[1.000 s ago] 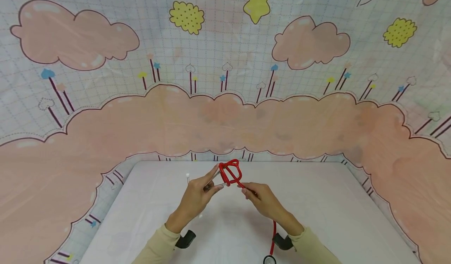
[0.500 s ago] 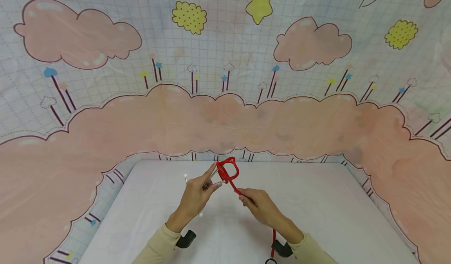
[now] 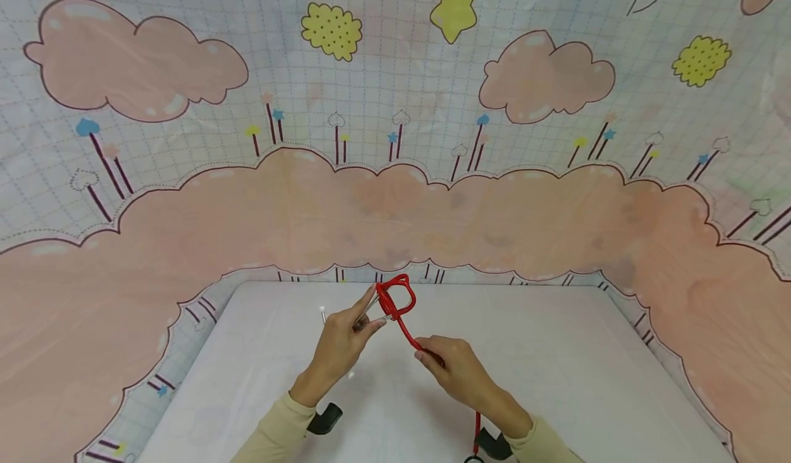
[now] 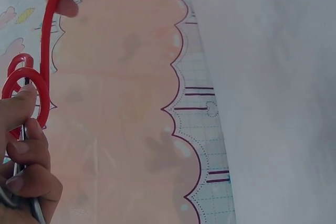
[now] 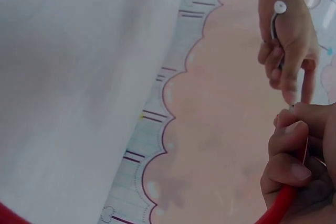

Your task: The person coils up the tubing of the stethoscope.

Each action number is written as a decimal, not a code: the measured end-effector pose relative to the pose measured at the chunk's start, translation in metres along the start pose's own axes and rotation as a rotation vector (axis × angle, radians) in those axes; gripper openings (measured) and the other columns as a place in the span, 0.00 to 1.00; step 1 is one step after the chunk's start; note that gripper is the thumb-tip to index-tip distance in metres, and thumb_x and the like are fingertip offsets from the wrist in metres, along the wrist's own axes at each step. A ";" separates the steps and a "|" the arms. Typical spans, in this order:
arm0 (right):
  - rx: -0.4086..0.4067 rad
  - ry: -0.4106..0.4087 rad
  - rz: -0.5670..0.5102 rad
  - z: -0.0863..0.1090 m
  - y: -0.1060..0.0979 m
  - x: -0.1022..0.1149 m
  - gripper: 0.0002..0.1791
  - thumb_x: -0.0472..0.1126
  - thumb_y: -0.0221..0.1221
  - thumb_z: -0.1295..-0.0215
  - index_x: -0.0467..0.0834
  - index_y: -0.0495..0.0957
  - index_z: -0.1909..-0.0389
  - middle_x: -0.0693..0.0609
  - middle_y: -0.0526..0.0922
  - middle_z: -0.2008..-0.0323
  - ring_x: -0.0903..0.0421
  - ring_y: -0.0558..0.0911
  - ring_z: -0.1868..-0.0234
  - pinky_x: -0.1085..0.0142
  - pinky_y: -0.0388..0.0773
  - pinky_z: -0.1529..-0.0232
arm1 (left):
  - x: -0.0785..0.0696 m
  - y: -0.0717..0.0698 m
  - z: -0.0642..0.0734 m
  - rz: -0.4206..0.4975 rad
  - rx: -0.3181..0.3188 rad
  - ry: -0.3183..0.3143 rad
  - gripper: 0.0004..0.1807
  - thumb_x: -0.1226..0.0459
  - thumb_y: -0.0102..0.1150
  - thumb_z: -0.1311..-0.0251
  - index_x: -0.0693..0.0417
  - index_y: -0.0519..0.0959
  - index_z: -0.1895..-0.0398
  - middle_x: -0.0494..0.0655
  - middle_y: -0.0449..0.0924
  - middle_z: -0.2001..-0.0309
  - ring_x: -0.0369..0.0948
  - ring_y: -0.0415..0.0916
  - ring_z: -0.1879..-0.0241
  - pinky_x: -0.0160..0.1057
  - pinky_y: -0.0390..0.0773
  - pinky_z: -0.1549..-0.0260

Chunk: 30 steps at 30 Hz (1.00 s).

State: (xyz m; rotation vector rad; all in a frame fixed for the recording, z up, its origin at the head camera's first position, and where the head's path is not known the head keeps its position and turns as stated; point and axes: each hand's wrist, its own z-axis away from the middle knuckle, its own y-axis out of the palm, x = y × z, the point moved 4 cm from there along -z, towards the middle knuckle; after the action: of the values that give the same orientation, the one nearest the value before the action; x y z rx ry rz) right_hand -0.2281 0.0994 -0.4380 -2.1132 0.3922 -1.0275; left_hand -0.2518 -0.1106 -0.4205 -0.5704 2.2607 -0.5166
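A stethoscope with red tubing (image 3: 404,331) is held above the white table between both hands. My left hand (image 3: 340,336) grips its metal ear tubes, with thumb and index finger spread along them. A white ear tip (image 5: 280,7) sticks out behind that hand in the right wrist view. Past the left fingertips the tubing is looped around the metal ends. My right hand (image 3: 454,370) pinches the tubing a short way below the loops, seen also as a taut red strand (image 4: 45,51) in the left wrist view. The rest hangs below to the chest piece (image 3: 474,459), cut off by the frame.
The white tabletop (image 3: 556,353) spreads under both hands. Behind it hangs a patterned cloth (image 3: 395,222) with pink clouds and stars. A black wrist mount (image 3: 325,420) sits at each sleeve.
My right hand has moved down and slightly left, drawing tubing out from the loops, which look smaller and tighter. The chest piece has dropped lower. The left hand has shifted only slightly left.
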 end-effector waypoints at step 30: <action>0.014 -0.109 0.117 0.000 -0.034 0.019 0.07 0.33 0.63 0.37 0.41 0.82 0.58 0.57 0.81 0.73 0.70 0.70 0.76 0.79 0.72 0.76 | -0.004 0.003 -0.001 -0.101 0.017 0.019 0.37 0.65 0.72 0.47 0.55 0.71 0.32 0.35 0.69 0.82 0.28 0.60 0.80 0.25 0.66 0.81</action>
State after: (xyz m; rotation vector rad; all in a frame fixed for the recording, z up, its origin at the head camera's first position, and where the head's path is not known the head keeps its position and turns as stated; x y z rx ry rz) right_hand -0.2177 0.1123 -0.4031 -2.0965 0.4473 -0.8425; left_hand -0.2508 -0.1056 -0.4197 -0.6766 2.2518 -0.5936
